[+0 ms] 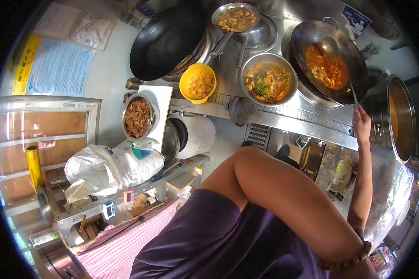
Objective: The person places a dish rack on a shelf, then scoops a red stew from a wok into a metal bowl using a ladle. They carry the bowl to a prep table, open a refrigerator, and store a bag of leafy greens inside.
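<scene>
My right hand (363,122) grips the handle of a metal ladle (330,45) at the right side of the stove. The ladle's bowl rests in a wok (359,64) holding a red, oily stew (324,69). Left of the wok, a steel bowl (269,80) is filled with broth, meat and green chillies. My left forearm (293,198) crosses in front of my body towards the lower right. A beaded bracelet (347,259) circles its wrist, but the left hand is out of view.
A tilted black wok (167,45), a strainer (235,17) with food and a yellow bowl (197,83) of chopped pieces occupy the stove's left part. A steel bowl of browned meat (138,117) sits on a white board (160,104). At right stands a tall pot (401,118).
</scene>
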`<state>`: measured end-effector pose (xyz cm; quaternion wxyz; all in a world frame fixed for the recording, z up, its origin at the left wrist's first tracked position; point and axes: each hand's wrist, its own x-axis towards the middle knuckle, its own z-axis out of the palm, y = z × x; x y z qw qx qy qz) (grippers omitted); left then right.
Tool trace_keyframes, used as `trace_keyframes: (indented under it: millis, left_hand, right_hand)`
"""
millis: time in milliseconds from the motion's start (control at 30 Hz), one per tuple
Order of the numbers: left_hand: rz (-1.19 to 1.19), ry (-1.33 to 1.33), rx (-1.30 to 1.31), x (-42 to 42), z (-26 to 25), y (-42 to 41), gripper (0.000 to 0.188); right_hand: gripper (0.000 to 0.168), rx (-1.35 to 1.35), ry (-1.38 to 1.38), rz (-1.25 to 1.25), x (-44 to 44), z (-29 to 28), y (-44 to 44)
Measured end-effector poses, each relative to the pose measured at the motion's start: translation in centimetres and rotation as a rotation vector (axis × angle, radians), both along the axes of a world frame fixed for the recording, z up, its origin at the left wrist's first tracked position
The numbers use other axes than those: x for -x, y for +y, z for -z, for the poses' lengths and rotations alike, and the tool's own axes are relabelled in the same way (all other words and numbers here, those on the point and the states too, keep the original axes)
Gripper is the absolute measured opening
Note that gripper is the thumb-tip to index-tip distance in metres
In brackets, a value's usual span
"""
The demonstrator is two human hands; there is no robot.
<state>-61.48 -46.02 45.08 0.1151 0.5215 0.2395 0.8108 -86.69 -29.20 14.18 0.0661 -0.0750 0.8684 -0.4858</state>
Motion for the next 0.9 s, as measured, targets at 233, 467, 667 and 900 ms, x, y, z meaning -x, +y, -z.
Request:
trace_keyframes:
  millis: [233, 467, 667, 900]
  left_hand:
    - [-0.015, -0.043, 0.118, 1.1, 0.3, 0.1, 0.018]
    - [-0.605, -0.443, 0.759, 3.1, 10.7, -9.9, 0.020]
    - [-1.021, -1.473, 0.918, -9.5, 39.6, -21.9, 0.024]
    - [-0.797, -2.101, 0.619, -34.6, 55.1, -24.1, 0.029]
  right_hand:
    - [0.039, -0.548, 0.152, -0.003, 6.6, 2.9, -2.1]
    - [0.033, -0.400, 0.191, -0.092, 3.4, 4.2, -3.0]
    - [0.037, -0.478, 0.290, -0.206, -0.2, 1.3, -1.7]
    - [0.042, -0.750, 0.498, -0.307, -3.0, -4.1, 1.6]
